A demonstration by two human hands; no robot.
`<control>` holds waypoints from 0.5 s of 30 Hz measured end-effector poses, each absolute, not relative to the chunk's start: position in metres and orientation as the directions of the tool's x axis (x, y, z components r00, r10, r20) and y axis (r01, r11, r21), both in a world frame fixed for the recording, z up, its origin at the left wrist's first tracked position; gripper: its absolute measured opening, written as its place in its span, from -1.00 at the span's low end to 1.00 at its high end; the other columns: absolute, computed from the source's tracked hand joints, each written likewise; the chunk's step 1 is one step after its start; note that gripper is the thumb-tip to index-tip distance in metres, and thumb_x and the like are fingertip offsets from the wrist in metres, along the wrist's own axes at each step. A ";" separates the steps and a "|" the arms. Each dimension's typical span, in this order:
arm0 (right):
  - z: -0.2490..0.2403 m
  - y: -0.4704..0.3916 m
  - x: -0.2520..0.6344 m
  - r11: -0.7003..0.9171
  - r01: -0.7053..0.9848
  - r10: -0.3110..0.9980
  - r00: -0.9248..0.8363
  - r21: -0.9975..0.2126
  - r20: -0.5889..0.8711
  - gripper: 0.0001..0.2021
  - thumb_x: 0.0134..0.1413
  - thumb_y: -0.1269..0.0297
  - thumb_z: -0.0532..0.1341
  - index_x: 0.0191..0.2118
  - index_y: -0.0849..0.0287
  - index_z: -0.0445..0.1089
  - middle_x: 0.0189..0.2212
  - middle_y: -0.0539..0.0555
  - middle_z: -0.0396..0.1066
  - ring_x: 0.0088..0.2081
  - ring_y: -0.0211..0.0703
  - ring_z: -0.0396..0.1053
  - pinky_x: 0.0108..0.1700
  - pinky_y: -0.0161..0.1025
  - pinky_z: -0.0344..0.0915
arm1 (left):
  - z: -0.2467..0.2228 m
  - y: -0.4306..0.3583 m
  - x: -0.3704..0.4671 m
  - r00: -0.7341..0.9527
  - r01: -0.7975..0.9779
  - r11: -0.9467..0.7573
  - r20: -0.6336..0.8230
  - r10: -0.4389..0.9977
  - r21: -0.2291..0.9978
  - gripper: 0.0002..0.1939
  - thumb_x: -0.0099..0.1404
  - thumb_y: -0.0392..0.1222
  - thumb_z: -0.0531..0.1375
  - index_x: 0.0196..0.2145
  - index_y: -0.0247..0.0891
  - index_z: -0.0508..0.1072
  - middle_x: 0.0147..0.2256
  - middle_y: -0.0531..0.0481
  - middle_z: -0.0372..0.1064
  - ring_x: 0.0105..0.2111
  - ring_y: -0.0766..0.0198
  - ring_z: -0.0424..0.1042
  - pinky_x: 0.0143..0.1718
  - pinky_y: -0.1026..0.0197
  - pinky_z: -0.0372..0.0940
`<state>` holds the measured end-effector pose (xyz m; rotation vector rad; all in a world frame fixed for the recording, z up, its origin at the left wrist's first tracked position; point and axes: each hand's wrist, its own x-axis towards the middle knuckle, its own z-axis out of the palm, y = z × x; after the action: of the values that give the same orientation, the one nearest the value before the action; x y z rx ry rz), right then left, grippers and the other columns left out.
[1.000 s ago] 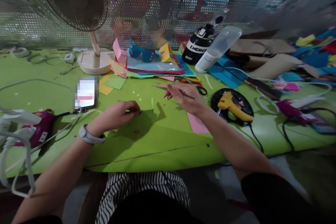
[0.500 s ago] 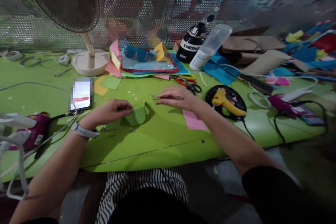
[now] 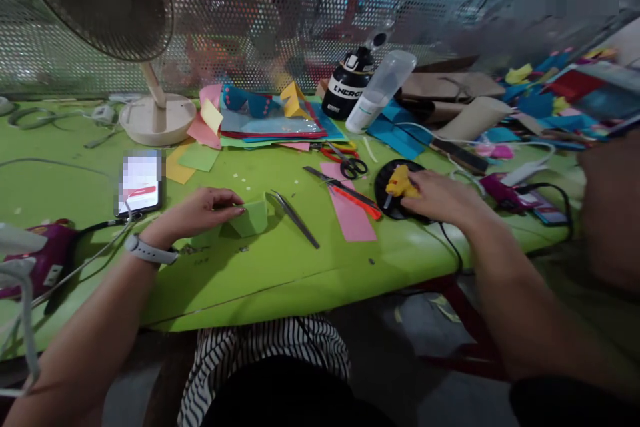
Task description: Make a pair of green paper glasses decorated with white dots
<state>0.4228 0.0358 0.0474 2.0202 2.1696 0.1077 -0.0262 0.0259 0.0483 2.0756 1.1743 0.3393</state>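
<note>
My left hand (image 3: 205, 212) pinches the edge of a folded light-green paper or felt piece (image 3: 254, 219), which stands on the green table. A yellow hot glue gun (image 3: 399, 180) lies on a round black tray (image 3: 381, 188), its nozzle pointing left. Around its handle, my right hand (image 3: 440, 195) has its fingers closed. Between my hands lie metal tweezers (image 3: 299, 221), touched by neither hand. Right of them, an orange-and-black cutter (image 3: 357, 200) rests across a pink strip (image 3: 359, 227).
Black-handled scissors (image 3: 353, 168) lie behind the pink strip. At the back stand a fan (image 3: 157, 123), blue felt glasses (image 3: 247, 101), a black bottle (image 3: 345, 90) and a clear bottle (image 3: 383, 90). A phone (image 3: 140, 183) lies left. Cables cross both sides. A blurred person's part (image 3: 613, 213) shows far right.
My right hand has put the tweezers down on the table and moved right onto the glue gun. The cutter has come into view. My left hand still holds the green piece.
</note>
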 end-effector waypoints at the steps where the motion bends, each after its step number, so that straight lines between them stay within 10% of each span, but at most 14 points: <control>1: 0.046 0.037 0.429 0.055 0.980 0.990 -0.028 0.193 -0.140 -0.54 0.14 0.21 0.13 0.05 0.48 0.33 0.02 0.48 0.36 -0.04 0.22 0.39 -0.14 -0.07 0.24 | 0.048 0.026 -0.025 0.549 0.640 -0.327 -0.116 0.827 0.695 -0.61 0.30 0.09 0.12 -0.18 -0.29 0.51 -0.38 -0.02 0.48 -0.43 0.31 0.35 -0.40 0.28 0.20; 15: 0.033 0.048 0.445 -0.176 0.978 0.983 0.180 0.116 -0.028 -0.63 0.10 0.17 0.24 -0.05 0.35 0.40 -0.07 0.39 0.42 -0.11 0.08 0.37 -0.18 -0.10 0.12 | 0.036 0.025 -0.021 0.553 0.594 -0.355 -0.046 0.832 0.722 -0.68 0.30 0.03 0.16 -0.26 -0.30 0.51 -0.40 0.02 0.47 -0.43 0.35 0.33 -0.38 0.30 0.18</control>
<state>0.4454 0.0478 0.0334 2.3283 1.9443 0.0810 -0.0209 0.0250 0.0358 2.0821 1.1420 0.4313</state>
